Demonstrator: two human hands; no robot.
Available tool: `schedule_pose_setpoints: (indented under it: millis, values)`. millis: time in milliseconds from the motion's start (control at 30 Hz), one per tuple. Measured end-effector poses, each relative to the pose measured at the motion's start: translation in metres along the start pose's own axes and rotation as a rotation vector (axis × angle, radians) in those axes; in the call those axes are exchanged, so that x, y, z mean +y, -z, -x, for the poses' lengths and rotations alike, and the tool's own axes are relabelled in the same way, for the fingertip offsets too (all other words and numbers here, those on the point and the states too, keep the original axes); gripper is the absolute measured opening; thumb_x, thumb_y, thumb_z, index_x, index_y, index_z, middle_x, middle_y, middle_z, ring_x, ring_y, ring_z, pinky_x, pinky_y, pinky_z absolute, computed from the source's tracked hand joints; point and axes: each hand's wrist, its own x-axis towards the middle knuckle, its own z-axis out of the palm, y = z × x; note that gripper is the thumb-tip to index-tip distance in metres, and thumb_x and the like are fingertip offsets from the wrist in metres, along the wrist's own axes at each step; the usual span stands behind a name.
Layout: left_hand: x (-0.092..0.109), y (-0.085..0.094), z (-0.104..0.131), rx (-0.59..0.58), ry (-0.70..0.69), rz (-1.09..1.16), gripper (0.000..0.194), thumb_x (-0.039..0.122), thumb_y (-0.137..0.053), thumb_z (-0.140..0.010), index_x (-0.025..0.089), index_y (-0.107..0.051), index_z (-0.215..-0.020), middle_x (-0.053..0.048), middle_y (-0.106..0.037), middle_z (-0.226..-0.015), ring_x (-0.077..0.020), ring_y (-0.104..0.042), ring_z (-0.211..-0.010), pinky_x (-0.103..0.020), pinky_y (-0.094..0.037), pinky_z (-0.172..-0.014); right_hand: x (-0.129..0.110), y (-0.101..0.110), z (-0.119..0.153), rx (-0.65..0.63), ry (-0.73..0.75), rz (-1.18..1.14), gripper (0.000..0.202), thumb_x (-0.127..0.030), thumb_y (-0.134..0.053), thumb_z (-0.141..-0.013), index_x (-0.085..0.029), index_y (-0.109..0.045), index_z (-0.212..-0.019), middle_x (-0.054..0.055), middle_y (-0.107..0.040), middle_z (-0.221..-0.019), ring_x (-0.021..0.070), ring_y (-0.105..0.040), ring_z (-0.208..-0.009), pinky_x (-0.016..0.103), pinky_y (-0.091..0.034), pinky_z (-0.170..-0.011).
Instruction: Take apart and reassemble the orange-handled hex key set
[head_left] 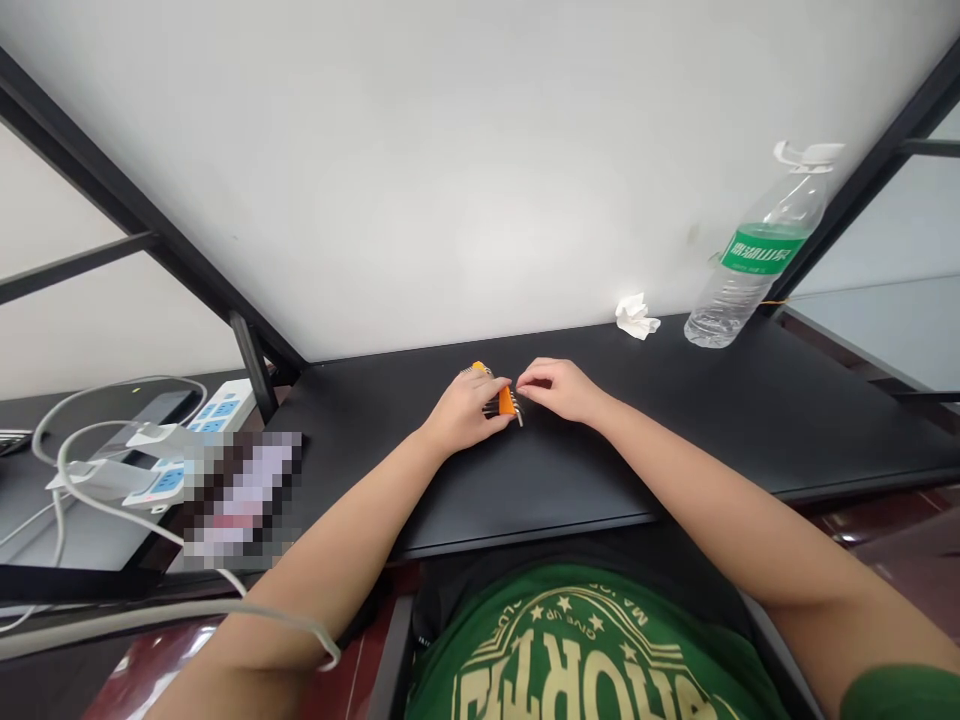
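My left hand [463, 412] is closed around an orange hex key holder [507, 401] just above the black desk. Several metal hex keys [519, 416] stick out of the holder, their bent ends toward the right. Part of the holder is hidden behind my left fingers. Right beside it, my right hand [559, 389] makes a pinch, thumb and forefinger together, close to the bent key ends. Whatever lies between those fingertips is too small to make out.
A large clear bottle [750, 262] with a green label stands at the back right, near a crumpled white tissue [635, 316]. To the left are a white power strip [225, 406], loose cables [112, 515] and a blurred-out flat item [247, 495]. Black frame bars flank the desk [540, 500].
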Motion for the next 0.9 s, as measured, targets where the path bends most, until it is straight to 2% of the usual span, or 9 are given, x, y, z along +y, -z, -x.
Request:
schedule_pose_setpoints:
  millis: [133, 267, 433, 567, 733, 900]
  values:
    - [0.001, -0.001, 0.0, 0.013, -0.022, 0.009, 0.04, 0.035, -0.073, -0.09, 0.022, -0.067, -0.128, -0.008, -0.075, -0.101, -0.028, -0.07, -0.101, -0.048, -0.054, -0.098, 0.001, -0.004, 0.0, -0.039, 0.025, -0.007, 0.016, -0.016, -0.066, -0.093, -0.021, -0.081, -0.092, 0.003, -0.074, -0.097, 0.0157, -0.068, -0.085, 0.03, -0.052, -0.082]
    - [0.0, -0.001, 0.0, 0.027, -0.029, 0.016, 0.043, 0.034, -0.075, -0.09, 0.022, -0.067, -0.13, -0.009, -0.076, -0.106, -0.0286, -0.07, -0.104, -0.047, -0.054, -0.099, 0.006, 0.0, -0.002, -0.05, 0.038, 0.171, 0.019, -0.012, -0.064, -0.094, -0.021, -0.081, -0.094, 0.004, -0.073, -0.096, 0.0157, -0.067, -0.086, 0.03, -0.051, -0.085]
    - [-0.005, -0.001, 0.001, 0.008, 0.027, 0.002, 0.043, 0.033, -0.075, -0.088, 0.023, -0.069, -0.129, -0.008, -0.077, -0.103, -0.0279, -0.071, -0.102, -0.049, -0.054, -0.104, 0.024, 0.021, -0.002, -0.062, -0.095, 0.509, 0.024, -0.019, -0.061, -0.1, -0.02, -0.081, -0.111, 0.009, -0.069, -0.112, 0.0191, -0.066, -0.093, 0.032, -0.05, -0.087]
    - [-0.009, -0.001, 0.002, 0.007, 0.07, 0.003, 0.045, 0.034, -0.075, -0.087, 0.023, -0.069, -0.13, -0.009, -0.078, -0.107, -0.0284, -0.071, -0.104, -0.048, -0.056, -0.1, 0.035, 0.029, -0.002, -0.154, -0.168, 0.594, 0.029, -0.022, -0.057, -0.104, -0.026, -0.082, -0.118, 0.008, -0.067, -0.117, 0.0188, -0.066, -0.095, 0.031, -0.05, -0.085]
    - [-0.012, 0.0, 0.003, 0.007, 0.082, -0.001, 0.045, 0.034, -0.076, -0.087, 0.022, -0.07, -0.13, -0.009, -0.078, -0.106, -0.0282, -0.071, -0.102, -0.047, -0.057, -0.098, 0.034, 0.025, -0.002, -0.219, -0.194, 0.684, 0.037, -0.024, -0.05, -0.107, -0.027, -0.077, -0.132, 0.01, -0.065, -0.121, 0.0213, -0.066, -0.098, 0.031, -0.048, -0.08]
    - [-0.012, 0.0, 0.003, 0.008, 0.074, -0.015, 0.045, 0.033, -0.076, -0.087, 0.022, -0.069, -0.13, -0.008, -0.078, -0.105, -0.0278, -0.071, -0.101, -0.046, -0.057, -0.097, 0.024, 0.024, 0.0, -0.267, -0.192, 0.782, 0.039, -0.024, -0.047, -0.108, -0.029, -0.076, -0.134, 0.012, -0.063, -0.12, 0.0233, -0.064, -0.099, 0.032, -0.046, -0.077]
